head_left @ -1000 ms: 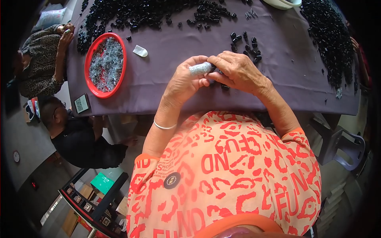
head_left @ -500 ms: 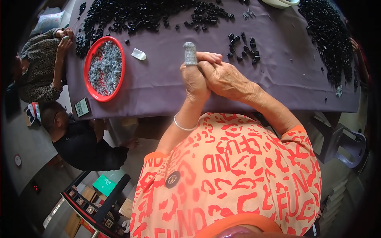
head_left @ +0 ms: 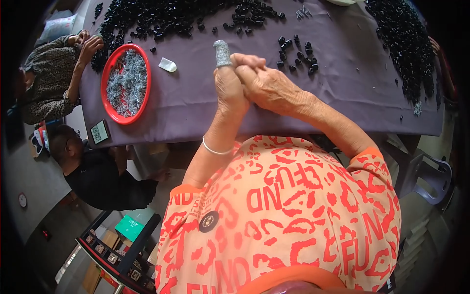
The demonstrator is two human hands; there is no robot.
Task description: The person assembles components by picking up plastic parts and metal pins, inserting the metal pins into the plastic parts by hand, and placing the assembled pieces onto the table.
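Note:
My left hand (head_left: 230, 92) and my right hand (head_left: 272, 89) are pressed together above the near part of the purple-grey tablecloth (head_left: 186, 105). A grey knitted finger sleeve (head_left: 223, 54) covers the upright thumb of my left hand. The right hand's fingers are bent against the left hand; both are closed, and whatever lies between them is hidden. Just beyond my hands, to the right, lies a small group of shiny black plastic pieces (head_left: 300, 61). On the left stands a red oval tray (head_left: 148, 78) filled with thin, clear-grey small parts (head_left: 126, 81).
A loose white finger sleeve (head_left: 167, 64) lies beside the tray. Black pieces form a large heap (head_left: 161, 17) at the far left and another heap (head_left: 404, 44) at the right. A code card (head_left: 100, 132) sits at the left corner. Two people are at the left; a chair (head_left: 431, 179) stands right.
Both hands have shifted slightly left and farther from me, still pressed together. The person at the far left has moved their hands a little to the right.

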